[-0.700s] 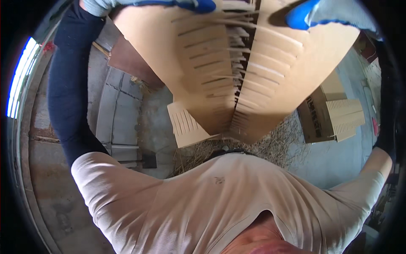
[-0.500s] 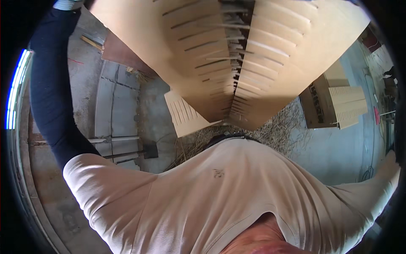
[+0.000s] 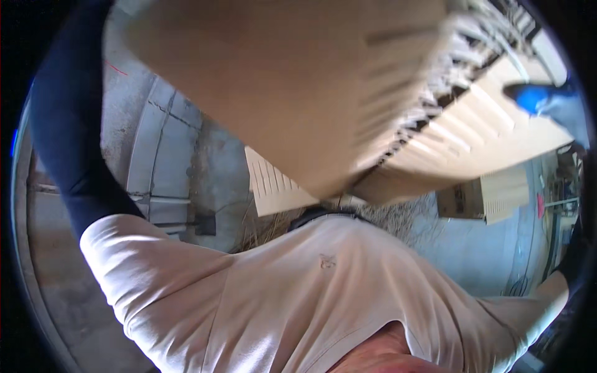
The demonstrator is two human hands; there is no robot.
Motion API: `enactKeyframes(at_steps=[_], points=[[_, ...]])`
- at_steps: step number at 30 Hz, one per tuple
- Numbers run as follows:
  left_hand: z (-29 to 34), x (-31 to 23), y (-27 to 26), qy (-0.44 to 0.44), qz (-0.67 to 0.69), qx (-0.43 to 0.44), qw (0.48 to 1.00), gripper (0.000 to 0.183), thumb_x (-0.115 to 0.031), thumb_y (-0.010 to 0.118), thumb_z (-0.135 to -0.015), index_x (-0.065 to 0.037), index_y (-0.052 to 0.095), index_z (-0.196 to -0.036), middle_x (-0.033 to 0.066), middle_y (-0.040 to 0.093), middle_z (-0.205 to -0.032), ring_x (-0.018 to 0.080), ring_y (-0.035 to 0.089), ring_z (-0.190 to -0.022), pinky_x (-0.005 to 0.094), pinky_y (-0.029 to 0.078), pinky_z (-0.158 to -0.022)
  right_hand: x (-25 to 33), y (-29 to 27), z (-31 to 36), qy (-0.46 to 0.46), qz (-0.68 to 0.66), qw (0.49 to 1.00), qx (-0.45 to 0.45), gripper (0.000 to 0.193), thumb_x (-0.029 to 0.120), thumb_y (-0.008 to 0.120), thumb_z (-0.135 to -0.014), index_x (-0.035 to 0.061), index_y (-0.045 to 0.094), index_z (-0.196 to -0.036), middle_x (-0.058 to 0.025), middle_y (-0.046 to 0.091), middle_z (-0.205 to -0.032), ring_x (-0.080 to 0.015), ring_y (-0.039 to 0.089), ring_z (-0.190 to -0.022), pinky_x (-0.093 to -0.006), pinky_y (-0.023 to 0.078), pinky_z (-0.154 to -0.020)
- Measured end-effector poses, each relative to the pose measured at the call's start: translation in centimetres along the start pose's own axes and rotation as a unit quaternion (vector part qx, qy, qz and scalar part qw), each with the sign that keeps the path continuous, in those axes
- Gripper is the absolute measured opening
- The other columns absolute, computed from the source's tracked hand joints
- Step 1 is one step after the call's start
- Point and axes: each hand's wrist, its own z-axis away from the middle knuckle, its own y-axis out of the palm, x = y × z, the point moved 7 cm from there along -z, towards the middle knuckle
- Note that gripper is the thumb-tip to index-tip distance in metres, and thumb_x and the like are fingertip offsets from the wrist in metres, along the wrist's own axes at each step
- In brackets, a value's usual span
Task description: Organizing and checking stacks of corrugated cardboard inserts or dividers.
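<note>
A large brown cardboard piece [image 3: 280,81] with rows of slits along its edges fills the upper middle, raised in front of me. Its slitted right panel [image 3: 479,124] slants toward the upper right. Along the opening between the panels lies a jumble of pale strips [image 3: 472,43], blurred by motion. My right hand [image 3: 538,102], in a grey and blue glove, is closed over the top edge of the right panel; its fingers are partly blurred. My left arm [image 3: 68,124], in a dark sleeve, reaches up along the left side, and its hand lies beyond the frame.
A smaller slitted cardboard flap [image 3: 273,183] shows below the big piece. Dry straw [image 3: 398,217] is scattered on the concrete floor ahead of my waist. To the right stands another cardboard box [image 3: 463,202] with a slitted flap. Pale slabs [image 3: 161,143] lie at left.
The cardboard has tilted and swung, its opening turning to the upper right and its left panel coming closer. My right hand has come into view at the right panel's edge.
</note>
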Motion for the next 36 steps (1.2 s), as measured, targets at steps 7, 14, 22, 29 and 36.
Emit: enactKeyframes(at_steps=[7, 14, 22, 29, 36], points=[[-0.5, 11.6, 3.0, -0.102, 0.167, -0.010, 0.981, 0.051, -0.051, 0.060, -0.087, -0.002, 0.068, -0.096, 0.0049, 0.067, -0.079, 0.0146, 0.061, -0.071, 0.0255, 0.049, -0.066, 5.0, -0.8, -2.1, -0.135, 0.171, 0.976, -0.025, 0.108, 0.042, 0.091, -0.053, -0.0075, 0.040, -0.134, -0.0144, 0.057, -0.124, -0.0210, 0.053, -0.115, -0.0349, 0.037, -0.104], [1.2, 16.7, 12.9, -0.137, 0.642, -0.104, 0.747, 0.040, -0.041, 0.060, -0.091, -0.002, 0.064, -0.101, 0.0009, 0.063, -0.079, 0.0145, 0.061, -0.071, 0.0283, 0.050, -0.066, 5.7, 0.5, -2.6, -0.026, 0.114, 0.993, 0.022, 0.098, 0.034, 0.094, -0.049, -0.0059, 0.048, -0.127, -0.0078, 0.062, -0.113, -0.0150, 0.057, -0.104, -0.0306, 0.042, -0.095], [5.9, 11.4, 20.8, -0.160, 0.571, -0.161, 0.789, 0.038, -0.025, 0.078, -0.078, 0.000, 0.061, -0.100, -0.0026, 0.053, -0.076, 0.0063, 0.047, -0.068, 0.0232, 0.040, -0.058, 3.8, -0.7, -2.3, -0.016, 0.225, 0.974, -0.008, 0.091, 0.030, 0.084, -0.059, -0.0028, 0.045, -0.135, -0.0155, 0.056, -0.130, -0.0212, 0.051, -0.121, -0.0346, 0.036, -0.103], [7.8, 8.0, 19.5, -0.155, 0.414, -0.289, 0.849, 0.052, -0.047, 0.083, -0.063, -0.004, 0.066, -0.089, 0.0110, 0.063, -0.068, 0.0214, 0.062, -0.057, 0.0348, 0.051, -0.056, 2.7, -2.6, -1.6, -0.013, 0.244, 0.969, 0.039, 0.086, 0.037, 0.074, -0.068, -0.0003, 0.040, -0.138, -0.0179, 0.048, -0.137, -0.0254, 0.045, -0.128, -0.0381, 0.033, -0.107], [12.6, 4.2, 16.6, -0.085, 0.400, -0.477, 0.778, 0.052, -0.035, 0.088, -0.057, -0.001, 0.054, -0.076, 0.0116, 0.050, -0.061, 0.0199, 0.046, -0.051, 0.0308, 0.041, -0.050, 2.6, -3.3, -1.9, 0.007, 0.257, 0.966, 0.041, 0.085, 0.036, 0.074, -0.068, -0.0006, 0.041, -0.138, -0.0176, 0.049, -0.137, -0.0247, 0.045, -0.128, -0.0376, 0.033, -0.107]])
